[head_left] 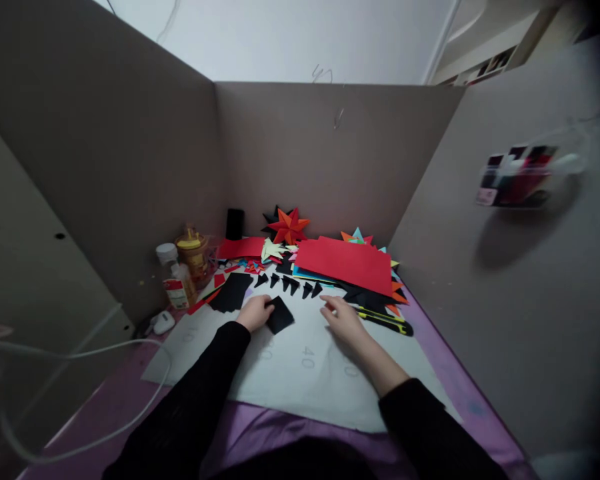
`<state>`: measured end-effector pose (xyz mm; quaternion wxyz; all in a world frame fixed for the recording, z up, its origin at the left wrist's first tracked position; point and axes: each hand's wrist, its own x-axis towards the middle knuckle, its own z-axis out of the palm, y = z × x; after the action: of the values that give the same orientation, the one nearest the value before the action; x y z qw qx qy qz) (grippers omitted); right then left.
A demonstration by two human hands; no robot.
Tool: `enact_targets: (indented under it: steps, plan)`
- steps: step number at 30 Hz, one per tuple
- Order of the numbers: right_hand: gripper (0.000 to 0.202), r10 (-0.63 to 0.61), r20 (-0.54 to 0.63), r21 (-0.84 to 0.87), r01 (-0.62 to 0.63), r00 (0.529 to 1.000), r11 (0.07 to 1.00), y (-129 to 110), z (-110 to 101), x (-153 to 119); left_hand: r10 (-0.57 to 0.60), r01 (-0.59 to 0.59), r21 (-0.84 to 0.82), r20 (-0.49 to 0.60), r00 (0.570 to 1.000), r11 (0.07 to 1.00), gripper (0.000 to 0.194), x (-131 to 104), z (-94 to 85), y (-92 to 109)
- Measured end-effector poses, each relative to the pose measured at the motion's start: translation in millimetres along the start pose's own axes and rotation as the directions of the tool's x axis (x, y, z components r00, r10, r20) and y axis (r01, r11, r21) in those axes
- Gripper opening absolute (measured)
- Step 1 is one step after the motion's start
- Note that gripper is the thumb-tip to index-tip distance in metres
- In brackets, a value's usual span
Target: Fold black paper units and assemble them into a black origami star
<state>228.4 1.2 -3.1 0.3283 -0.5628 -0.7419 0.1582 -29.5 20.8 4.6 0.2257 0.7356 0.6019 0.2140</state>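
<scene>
Head view, looking down into a cardboard-walled work bay.

1. Black paper piece (280,315): a small folded square, lying flat on the pale work sheet (305,380), pinned at its left edge, presumably so it cannot slide.
2. Left hand (254,312): fingers curled loosely, fingertips pressing the piece's edge; whether it pinches the paper or only holds it down cannot be told.
3. Right hand (344,317): open and flat on the sheet, holding nothing, just beside the piece's right and near a yellow-and-black knife (387,321).
4. Row of black folded points (290,284): set side by side just beyond the piece (an orderly line, apart from the scrap).
5. Larger black sheet (233,292): left of the row, lying flat.
6. Red paper stack (345,263): heaped over coloured sheets at the far right, within reach.
7. Red star (289,225): parked against the back wall, with coloured scraps before it.
8. Glue bottle (174,279) and amber jar (193,253): upright at the left wall; contents of the jar too dim to tell.
9. Purple table cover (460,373): underlies everything.
</scene>
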Motion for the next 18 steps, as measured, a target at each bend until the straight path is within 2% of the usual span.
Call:
enact_targets:
  steps: [1,3,5,7,10,14,18]
  plan:
    - [0.037,0.042,-0.024,0.179,-0.037,0.999,0.983,-7.7,15.1,1.2,-0.005,-0.004,-0.125,-0.075,0.997,0.992,0.016,-2.7,5.7,3.2]
    - [0.043,0.131,-0.033,0.468,-0.100,0.991,0.878,-20.9,43.5,2.2,-0.048,-0.038,-0.412,-0.196,0.979,0.910,0.018,-9.4,18.2,9.5]
    - [0.045,0.174,-0.048,0.615,-0.108,0.984,0.781,-30.6,64.5,1.3,-0.115,-0.054,-0.600,-0.240,0.964,0.798,0.019,-17.3,28.8,13.5]
    - [0.045,0.168,-0.051,0.683,-0.089,0.984,0.725,-36.6,75.2,-0.8,-0.160,-0.047,-0.661,-0.249,0.955,0.749,0.021,-25.5,35.1,14.9]
    - [0.032,0.139,-0.028,0.691,-0.082,0.990,0.719,-39.4,76.6,-3.9,-0.166,-0.042,-0.603,-0.284,0.944,0.796,0.022,-36.9,36.5,14.7]
    - [0.021,0.186,-0.009,0.737,-0.120,0.982,0.666,-34.7,72.8,-3.8,-0.154,0.003,-0.410,-0.335,0.929,0.912,0.021,-47.8,29.3,11.9]
    - [0.025,0.269,-0.058,0.785,-0.123,0.961,0.607,-26.6,73.6,0.0,-0.220,0.120,-0.230,-0.481,0.849,0.966,0.026,-55.2,14.4,5.3]
